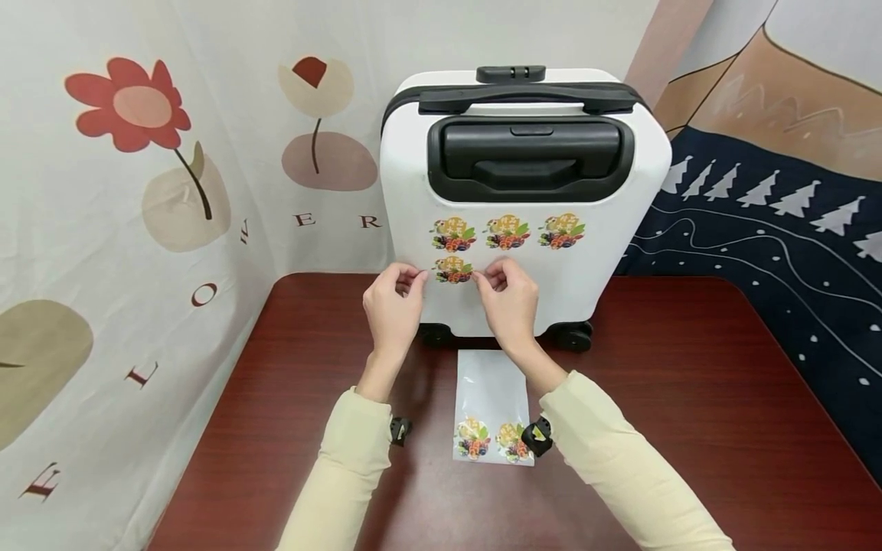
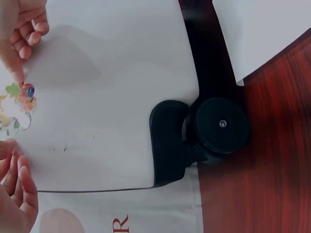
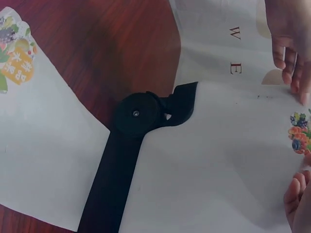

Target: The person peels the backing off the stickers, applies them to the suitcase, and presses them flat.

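A white suitcase (image 1: pixel 572 283) stands upright, its black handle recess near the top. Three colourful fruit stickers form a row on its face, the middle one (image 1: pixel 507 233) among them. Below the row's left end is another fruit sticker (image 1: pixel 452 269), between the two hands. The left hand (image 1: pixel 394 302) pinches at its left edge with thumb and forefinger; the exact contact is hard to see. At the opposite edge, the right hand (image 1: pixel 510 298) pinches the sticker's right side. In the left wrist view, the right hand's fingertip meets the sticker (image 2: pixel 26 97).
On the brown table (image 1: pixel 661 413), a white backing sheet (image 1: pixel 491 383) with two fruit stickers lies in front of the suitcase, partly under the right wrist. Black wheels (image 1: pixel 575 335) carry the suitcase. Printed cloth (image 1: pixel 241 92) hangs behind and at the left.
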Demonstrator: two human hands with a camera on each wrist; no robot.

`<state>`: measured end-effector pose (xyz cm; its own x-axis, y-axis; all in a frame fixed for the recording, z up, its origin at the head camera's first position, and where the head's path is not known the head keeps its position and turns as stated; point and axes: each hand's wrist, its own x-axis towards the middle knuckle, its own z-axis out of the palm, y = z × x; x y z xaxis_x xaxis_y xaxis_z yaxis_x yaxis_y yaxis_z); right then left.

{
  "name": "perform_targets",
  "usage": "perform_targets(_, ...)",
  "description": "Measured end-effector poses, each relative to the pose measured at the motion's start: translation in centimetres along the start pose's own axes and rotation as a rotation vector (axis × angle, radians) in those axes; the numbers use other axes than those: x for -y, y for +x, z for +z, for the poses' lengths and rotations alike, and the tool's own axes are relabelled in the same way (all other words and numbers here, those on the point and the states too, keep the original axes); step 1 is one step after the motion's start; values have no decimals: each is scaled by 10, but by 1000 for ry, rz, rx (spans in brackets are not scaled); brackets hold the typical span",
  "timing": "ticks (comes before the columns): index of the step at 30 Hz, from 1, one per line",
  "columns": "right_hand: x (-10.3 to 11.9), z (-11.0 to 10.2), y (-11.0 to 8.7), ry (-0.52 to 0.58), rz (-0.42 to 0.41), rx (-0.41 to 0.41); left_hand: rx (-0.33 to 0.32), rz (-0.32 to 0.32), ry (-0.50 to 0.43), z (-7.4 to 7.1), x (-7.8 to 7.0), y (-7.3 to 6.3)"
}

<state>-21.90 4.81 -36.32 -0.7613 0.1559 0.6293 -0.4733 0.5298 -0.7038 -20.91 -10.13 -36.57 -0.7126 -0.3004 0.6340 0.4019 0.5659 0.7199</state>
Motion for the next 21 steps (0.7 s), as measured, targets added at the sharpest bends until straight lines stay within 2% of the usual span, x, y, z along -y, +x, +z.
perform_targets(3, 1, -5, 1, 11, 22, 51, 66, -9, -24, -4, 1, 1)
perform_targets(5, 0, -8, 2, 38, 48, 103, 139, -13, -65, -6, 1, 1)
perform_targets(10, -1, -18, 6, 186, 122, 282, 305, -31, -154, -8, 2, 0)
perform_targets(13, 0, -23, 10, 290, 138, 377, 349, -36, -167, -9, 2, 1)
perform_targets(16, 2, -26, 14, 371, 98, 440, 370, -40, -168, -10, 2, 2)
perform_targets(21, 7, -28, 21, 450, 21, 488, 393, -60, -162, -11, 1, 3)
